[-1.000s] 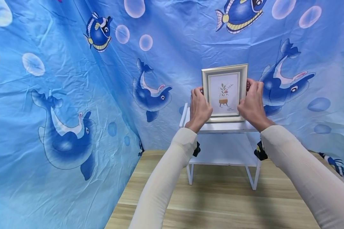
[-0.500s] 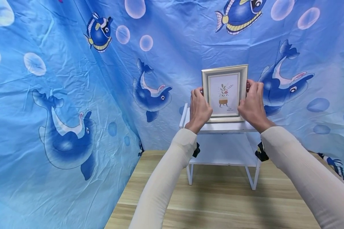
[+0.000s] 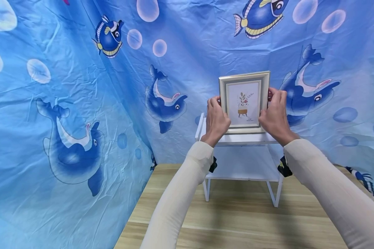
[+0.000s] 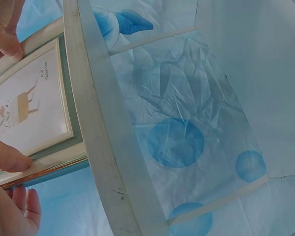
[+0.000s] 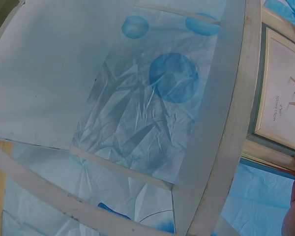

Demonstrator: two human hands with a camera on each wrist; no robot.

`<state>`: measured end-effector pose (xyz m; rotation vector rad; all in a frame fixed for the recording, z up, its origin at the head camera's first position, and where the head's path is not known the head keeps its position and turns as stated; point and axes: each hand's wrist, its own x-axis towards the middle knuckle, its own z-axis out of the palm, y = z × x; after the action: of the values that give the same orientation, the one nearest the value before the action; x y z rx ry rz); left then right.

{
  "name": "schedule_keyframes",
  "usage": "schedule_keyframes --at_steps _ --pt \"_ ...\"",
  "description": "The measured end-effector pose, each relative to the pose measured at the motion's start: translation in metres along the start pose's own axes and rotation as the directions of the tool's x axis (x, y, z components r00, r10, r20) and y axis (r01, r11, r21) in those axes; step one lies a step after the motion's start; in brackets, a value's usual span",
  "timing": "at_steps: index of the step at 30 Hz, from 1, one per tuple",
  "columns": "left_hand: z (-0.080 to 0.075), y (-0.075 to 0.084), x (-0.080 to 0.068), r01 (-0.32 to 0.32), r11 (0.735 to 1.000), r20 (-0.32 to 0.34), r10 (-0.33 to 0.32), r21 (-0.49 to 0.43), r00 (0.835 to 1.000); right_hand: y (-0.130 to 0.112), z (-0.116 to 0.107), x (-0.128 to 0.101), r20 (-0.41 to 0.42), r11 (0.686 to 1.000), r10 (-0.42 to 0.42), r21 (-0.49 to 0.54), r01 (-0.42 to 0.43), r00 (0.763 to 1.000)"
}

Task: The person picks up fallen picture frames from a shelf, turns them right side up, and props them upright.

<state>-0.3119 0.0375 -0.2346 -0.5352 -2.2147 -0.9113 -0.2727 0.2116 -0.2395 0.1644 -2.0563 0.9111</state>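
A picture frame point(image 3: 243, 103) with a cream border stands upright above the top of a white two-tier side table point(image 3: 250, 138), its bottom edge close to the tabletop. Inside is a print of a potted plant on small legs. My left hand point(image 3: 217, 119) grips the frame's left side, thumb on the front face and fingers round behind. On the opposite side, my right hand point(image 3: 275, 112) holds it the same way. In the left wrist view, the thumb point(image 4: 12, 160) lies on the border. The right wrist view shows only part of the frame point(image 5: 285, 93).
The table's lower shelf point(image 3: 243, 166) is below my wrists, and its white legs point(image 3: 276, 193) reach the wood-look floor point(image 3: 237, 221). Blue cloth point(image 3: 187, 45) printed with dolphins, fish and bubbles hangs behind and to the left. A raised white rail point(image 3: 200, 126) edges the tabletop's left side.
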Motion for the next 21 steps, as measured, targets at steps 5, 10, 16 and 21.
schedule_keyframes --at_steps 5,10,16,21 --pt "-0.001 0.0 -0.002 -0.015 1.0 -0.001 0.015 -0.004 1.0 -0.001 -0.002 -0.002 -0.005 0.999 -0.01 -0.039 0.01 1.0" --pt "-0.001 -0.001 -0.001 -0.025 1.0 -0.002 0.025 -0.003 1.0 -0.005 -0.007 0.002 -0.076 0.994 -0.037 -0.106 0.029 0.996" --pt "-0.001 -0.003 0.0 -0.037 0.999 0.001 0.037 0.001 0.999 -0.023 -0.013 0.017 -0.173 0.959 -0.23 -0.21 0.192 0.958" --pt "-0.001 -0.004 -0.001 -0.026 1.0 0.006 0.026 -0.005 1.0 -0.052 -0.01 0.031 -0.081 0.894 -0.373 -0.297 0.335 0.924"
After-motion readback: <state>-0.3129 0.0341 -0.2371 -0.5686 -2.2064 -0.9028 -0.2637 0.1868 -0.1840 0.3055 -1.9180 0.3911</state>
